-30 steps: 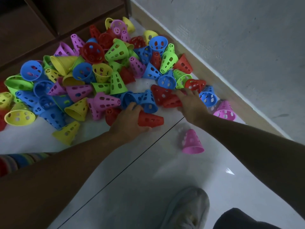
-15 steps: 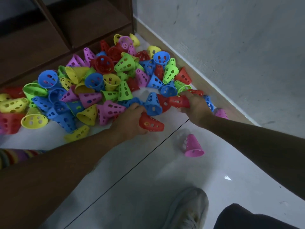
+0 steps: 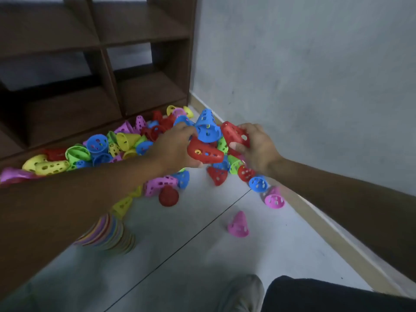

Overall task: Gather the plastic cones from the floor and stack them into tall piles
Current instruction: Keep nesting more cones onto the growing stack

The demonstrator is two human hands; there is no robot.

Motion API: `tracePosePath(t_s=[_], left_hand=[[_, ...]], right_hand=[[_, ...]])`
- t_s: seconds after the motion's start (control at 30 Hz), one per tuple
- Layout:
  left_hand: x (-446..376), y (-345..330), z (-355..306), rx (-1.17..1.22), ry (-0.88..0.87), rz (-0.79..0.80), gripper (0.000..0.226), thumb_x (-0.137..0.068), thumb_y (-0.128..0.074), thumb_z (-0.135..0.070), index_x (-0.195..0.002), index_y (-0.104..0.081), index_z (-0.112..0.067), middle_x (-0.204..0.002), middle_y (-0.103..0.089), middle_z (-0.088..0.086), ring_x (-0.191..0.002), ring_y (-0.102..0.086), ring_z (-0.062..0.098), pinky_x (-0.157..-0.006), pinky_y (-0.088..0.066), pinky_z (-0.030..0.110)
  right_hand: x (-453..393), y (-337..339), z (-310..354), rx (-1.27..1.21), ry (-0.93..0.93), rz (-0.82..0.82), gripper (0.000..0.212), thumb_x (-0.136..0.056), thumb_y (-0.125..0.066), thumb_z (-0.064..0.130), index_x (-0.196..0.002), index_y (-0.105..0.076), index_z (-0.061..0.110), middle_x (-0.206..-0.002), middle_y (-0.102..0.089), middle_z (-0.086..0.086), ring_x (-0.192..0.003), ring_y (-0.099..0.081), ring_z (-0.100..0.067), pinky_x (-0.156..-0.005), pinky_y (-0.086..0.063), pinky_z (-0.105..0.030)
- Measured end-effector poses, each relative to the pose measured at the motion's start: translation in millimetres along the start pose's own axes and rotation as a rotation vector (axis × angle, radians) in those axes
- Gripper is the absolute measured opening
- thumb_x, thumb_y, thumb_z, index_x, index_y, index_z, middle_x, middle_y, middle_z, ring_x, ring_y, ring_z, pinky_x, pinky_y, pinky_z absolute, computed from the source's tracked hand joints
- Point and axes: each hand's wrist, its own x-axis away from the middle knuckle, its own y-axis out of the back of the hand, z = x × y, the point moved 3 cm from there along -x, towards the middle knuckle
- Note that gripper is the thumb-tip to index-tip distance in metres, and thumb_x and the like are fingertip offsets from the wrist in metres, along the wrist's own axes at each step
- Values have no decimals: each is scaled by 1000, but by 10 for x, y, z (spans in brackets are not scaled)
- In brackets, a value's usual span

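Cones fill both your hands above the heap (image 3: 126, 143): left hand (image 3: 173, 149) grips a red cone (image 3: 206, 152), apparently a blue one (image 3: 207, 127) too, right hand (image 3: 254, 147) pinches another red (image 3: 234, 134); align rims, nest squarely.

- The left hand (image 3: 174, 146) is raised off the floor, back toward the camera, fingers curled in a grip round a red cone (image 3: 206, 153) that lies on its side and juts out to the right
- The left forearm runs in bare from the lower left edge, wrist fairly straight
- The right hand (image 3: 255, 146) is level with it and close beside, thumb and fingers pinching a second red cone (image 3: 235, 134)
- The right forearm comes in bare from the right edge, the wrist bent a little inward toward the other hand
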Motion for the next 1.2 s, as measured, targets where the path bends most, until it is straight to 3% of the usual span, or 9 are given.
tracePosePath(t_s=[0.27, 0.33, 0.43, 0.5, 0.67, 0.8, 0.87, 1.03, 1.2], left_hand=[[289, 1311, -204, -93, -121, -129, 78, -53, -90, -55, -118, -62, -22, -112, -54, -3, -100, -59, 20, -92, -50, 43], [429, 1650, -226, -142, -142, -139, 76, -55, -92, -53, -117, -62, -20, -113, -55, -1, -101, -58, 20, -92, -49, 41], [695, 2094, -215, -190, -153, -129, 71, -57, -94, -48, -115, -62, -21, -111, -55, -2, -89, -55, 11, -80, -43, 31], [888, 2322, -137, -218, -137, -115, 70, -57, -93, -50, -114, -62, -24, -109, -53, -6, -82, -49, 4, -76, -39, 27], [1436, 2727, 94, -233, -56, -107, 68, -56, -91, -55, -113, -63, -30, -104, -52, -14, -89, -52, -7, -73, -36, 8], [1770, 2927, 229, -199, 19, -98, 70, -54, -89, -60, -113, -62, -36, -109, -54, -13, -88, -59, 5, -78, -47, 21], [1901, 2974, 290, -171, 45, -87, 70, -52, -87, -62, -113, -62, -38, -110, -54, -14, -89, -61, 5, -79, -49, 24], [1973, 3012, 335, -164, 78, -35, 73, -50, -79, -71, -113, -60, -40, -109, -57, -15, -89, -61, 4, -77, -50, 24], [1900, 3019, 370, -134, 74, -19, 72, -53, -82, -69, -114, -60, -39, -110, -58, -16, -88, -61, 2, -76, -50, 23]], right_hand=[[267, 297, 911, -96, 97, -94, 45, -98, -63, 25, -140, -50, 11, -119, -43, 1, -108, -49, -13, -97, -31, -13], [330, 300, 1151, -151, 114, -87, 44, -97, -64, 30, -137, -52, 15, -122, -48, 0, -112, -57, -20, -107, -41, -28], [391, 262, 1503, -282, 144, -80, 33, -93, -66, 38, -123, -54, 30, -121, -62, -5, -104, -67, -26, -100, -51, -48], [428, 203, 1698, -350, 167, -60, 26, -94, -67, 33, -118, -55, 30, -115, -66, -5, -97, -69, -23, -94, -54, -46], [671, -13, 2182, -475, 219, 72, 27, -98, -64, 24, -123, -55, 27, -100, -66, 9, -77, -65, -9, -73, -54, -26], [917, -154, 2433, -549, 253, 156, 36, -85, -68, 43, -118, -59, 34, -102, -68, 13, -93, -72, -18, -85, -60, -42], [1000, -229, 2485, -540, 275, 196, 46, -81, -67, 45, -123, -58, 30, -103, -69, 14, -93, -71, -11, -85, -60, -38], [1102, -353, 2563, -525, 302, 305, 32, -94, -61, 29, -124, -55, 30, -91, -68, 31, -87, -69, 5, -73, -54, -15], [1119, -384, 2675, -446, 363, 371, 35, -93, -58, 44, -126, -54, 37, -123, -64, 9, -112, -65, -14, -93, -55, -35]])
